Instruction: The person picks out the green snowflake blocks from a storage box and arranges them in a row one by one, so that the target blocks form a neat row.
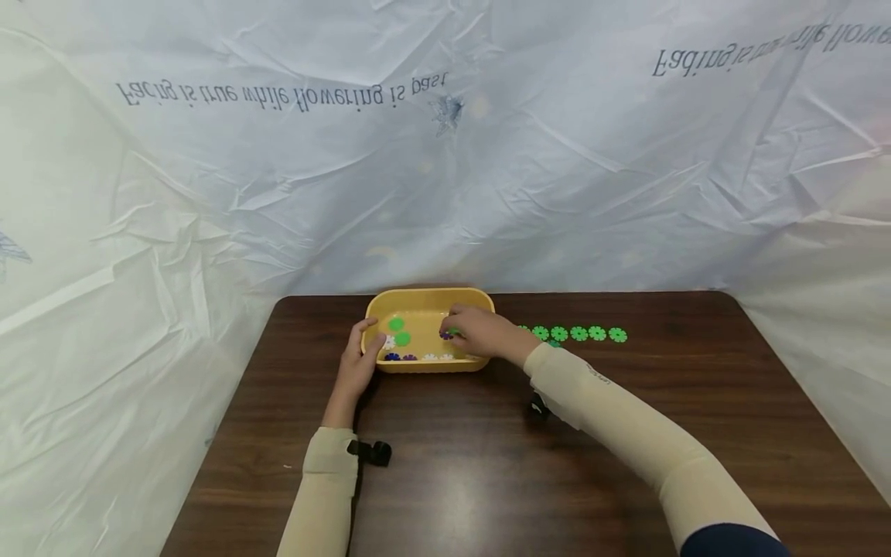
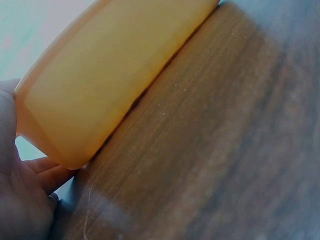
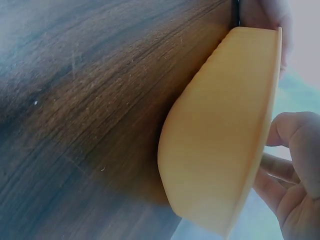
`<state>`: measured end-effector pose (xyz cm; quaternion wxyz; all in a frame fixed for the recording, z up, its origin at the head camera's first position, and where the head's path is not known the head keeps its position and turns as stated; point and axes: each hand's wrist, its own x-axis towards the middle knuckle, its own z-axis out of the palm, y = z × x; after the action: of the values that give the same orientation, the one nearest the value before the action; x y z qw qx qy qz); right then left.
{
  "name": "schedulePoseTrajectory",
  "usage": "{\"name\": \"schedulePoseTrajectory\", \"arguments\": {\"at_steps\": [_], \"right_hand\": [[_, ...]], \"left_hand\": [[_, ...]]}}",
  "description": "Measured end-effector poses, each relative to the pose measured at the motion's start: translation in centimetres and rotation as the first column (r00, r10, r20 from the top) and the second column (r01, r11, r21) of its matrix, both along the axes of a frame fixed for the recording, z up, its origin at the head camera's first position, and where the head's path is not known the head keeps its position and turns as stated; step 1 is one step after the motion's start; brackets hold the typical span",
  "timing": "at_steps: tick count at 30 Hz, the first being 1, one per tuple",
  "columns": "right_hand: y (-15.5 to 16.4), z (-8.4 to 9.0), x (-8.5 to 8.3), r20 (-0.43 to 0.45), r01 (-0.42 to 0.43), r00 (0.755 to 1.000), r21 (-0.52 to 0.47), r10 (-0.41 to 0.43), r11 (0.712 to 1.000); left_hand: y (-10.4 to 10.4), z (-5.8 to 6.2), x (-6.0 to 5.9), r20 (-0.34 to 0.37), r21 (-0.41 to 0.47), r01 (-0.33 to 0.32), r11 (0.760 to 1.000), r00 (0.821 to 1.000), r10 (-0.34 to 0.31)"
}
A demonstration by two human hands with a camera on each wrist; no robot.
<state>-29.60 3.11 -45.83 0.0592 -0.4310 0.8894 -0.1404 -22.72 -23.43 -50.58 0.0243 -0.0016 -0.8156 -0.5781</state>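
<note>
A shallow yellow tray (image 1: 428,297) sits at the far middle of a dark wooden table (image 1: 487,464). In it lie two green flower-shaped discs (image 1: 399,331) and small white, blue and purple ones along its front wall. My left hand (image 1: 362,357) grips the tray's front left corner, thumb over the rim; in the left wrist view the palm (image 2: 20,200) lies against the tray's wall (image 2: 100,85). My right hand (image 1: 476,333) reaches into the tray's right half, curled fingertips pinching a small green disc (image 1: 453,333) next to a purple one. In the right wrist view its fingers (image 3: 295,165) curl over the tray's rim (image 3: 220,140).
A row of several green discs (image 1: 578,333) lies on the table right of the tray. Crinkled white plastic sheeting (image 1: 445,155) rises behind the table and along both sides. Bare tabletop stretches from the tray to the near edge.
</note>
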Motion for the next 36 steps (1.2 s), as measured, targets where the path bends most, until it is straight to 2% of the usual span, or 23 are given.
{"name": "schedulePoseTrajectory", "arguments": {"at_steps": [2,9,12,19,25,30,36], "right_hand": [[0.2,0.1,0.1,0.013,-0.002,1.000,-0.017,0.002,1.000],[0.6,0.3,0.4,0.020,-0.021,1.000,-0.043,0.022,0.999],[0.9,0.4,0.6,0.020,-0.014,1.000,-0.034,0.015,0.999],[2.3,1.4,1.1,0.050,0.022,0.999,-0.024,-0.021,0.999],[4.1,1.7,1.0,0.014,0.025,1.000,-0.030,-0.025,0.999],[5.5,2.0,1.0,0.025,0.052,0.998,-0.042,-0.051,0.998],[7.0,2.1,1.3,0.037,0.091,0.995,-0.040,-0.089,0.995]], "left_hand": [[-0.1,0.0,0.0,0.009,-0.009,-0.006,1.000,1.000,0.007],[-1.2,-3.3,-1.6,0.024,0.008,-0.027,1.000,0.999,0.027],[-1.2,-3.9,-1.8,-0.005,0.005,-0.032,0.999,0.999,0.032],[-1.0,-4.1,-1.9,-0.054,-0.001,-0.042,0.999,0.998,0.042],[-0.9,-4.0,-1.9,-0.057,0.001,-0.042,0.999,0.997,0.042],[-1.0,-3.9,-1.8,-0.043,0.008,-0.040,0.999,0.998,0.041],[-0.9,-3.6,-1.7,0.014,0.021,-0.035,0.999,0.999,0.034]]}}
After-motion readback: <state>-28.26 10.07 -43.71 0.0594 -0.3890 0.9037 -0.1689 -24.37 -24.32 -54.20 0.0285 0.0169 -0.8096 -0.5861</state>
